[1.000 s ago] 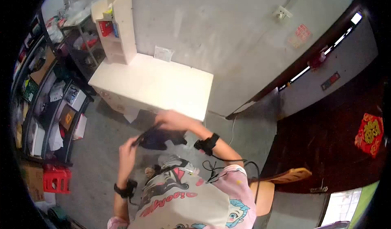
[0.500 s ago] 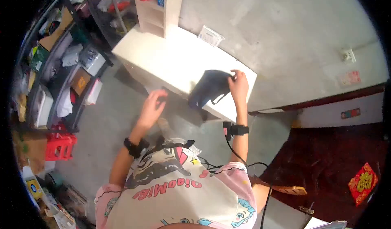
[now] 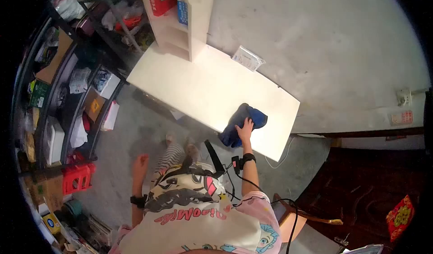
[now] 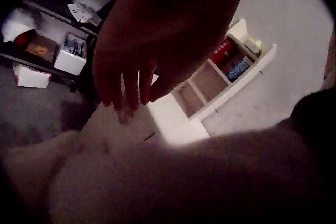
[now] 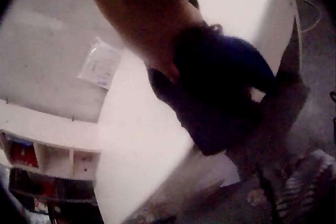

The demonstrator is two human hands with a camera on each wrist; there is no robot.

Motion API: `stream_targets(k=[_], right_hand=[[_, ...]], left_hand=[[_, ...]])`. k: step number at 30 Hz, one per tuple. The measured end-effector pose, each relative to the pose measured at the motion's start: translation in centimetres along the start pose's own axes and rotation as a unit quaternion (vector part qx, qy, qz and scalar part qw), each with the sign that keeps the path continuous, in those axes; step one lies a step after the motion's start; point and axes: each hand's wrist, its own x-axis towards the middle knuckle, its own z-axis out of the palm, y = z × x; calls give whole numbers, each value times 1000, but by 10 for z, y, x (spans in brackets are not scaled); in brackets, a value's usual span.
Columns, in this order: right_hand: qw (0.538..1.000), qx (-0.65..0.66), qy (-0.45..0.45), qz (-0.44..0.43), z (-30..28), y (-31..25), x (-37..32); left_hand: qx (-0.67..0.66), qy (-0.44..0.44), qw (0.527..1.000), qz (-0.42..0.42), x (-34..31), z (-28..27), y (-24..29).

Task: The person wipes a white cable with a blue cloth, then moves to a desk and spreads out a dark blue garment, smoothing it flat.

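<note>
A dark blue bundle of cloth (image 3: 259,117) lies crumpled on the white tabletop (image 3: 198,87), close to its front edge. My right hand (image 3: 245,130) rests on top of it with the fingers spread. Seen from the right wrist, the cloth (image 5: 220,98) looks almost black and hangs partly over the edge; the fingers are largely lost in shadow there. My left hand (image 3: 140,163) hangs low at my side, away from the table, holding nothing. The left wrist view shows that hand (image 4: 152,45) in shadow, its fingers pointing loosely down.
A white shelf unit (image 3: 198,23) with red and blue boxes stands on the table's far left. A flat white packet (image 3: 248,58) leans against the wall. Laden dark shelves (image 3: 85,51) line the left, with a red stool (image 3: 79,178) below. A black cable (image 3: 261,188) trails from my right wrist.
Both hands held the dark cloth before me; the left let go and dropped to my side. The right laid the cloth on the table, where it now lies bunched under spread fingers.
</note>
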Motion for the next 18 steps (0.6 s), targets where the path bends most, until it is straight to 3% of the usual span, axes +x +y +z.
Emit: stream_targets(k=[4, 6, 8, 10, 11, 13, 15, 17, 18], right_hand=[[998, -47, 39, 14, 10, -37, 24], [998, -60, 36, 0, 15, -59, 33], [993, -99, 63, -19, 33, -92, 48], [993, -92, 4, -74, 37, -135, 63], [987, -118, 21, -111, 63, -147, 70], [981, -141, -33, -129, 71, -202, 70], [971, -164, -86, -153, 76, -253, 61], [973, -126, -104, -163, 89, -281, 50], [979, -110, -100, -138, 93, -288, 48]], left_hand=[[-5, -33, 999, 7, 74, -34, 42], [32, 12, 997, 66, 115, -45, 49], [2, -15, 993, 115, 167, -54, 63], [-34, -43, 986, 160, 228, -49, 71], [-1, -80, 984, 160, 264, -40, 63], [35, -124, 978, 166, 306, -14, 48], [216, -60, 958, 177, 329, 11, 47], [254, -65, 940, 220, 329, 24, 59], [283, -81, 936, 192, 328, 34, 64]])
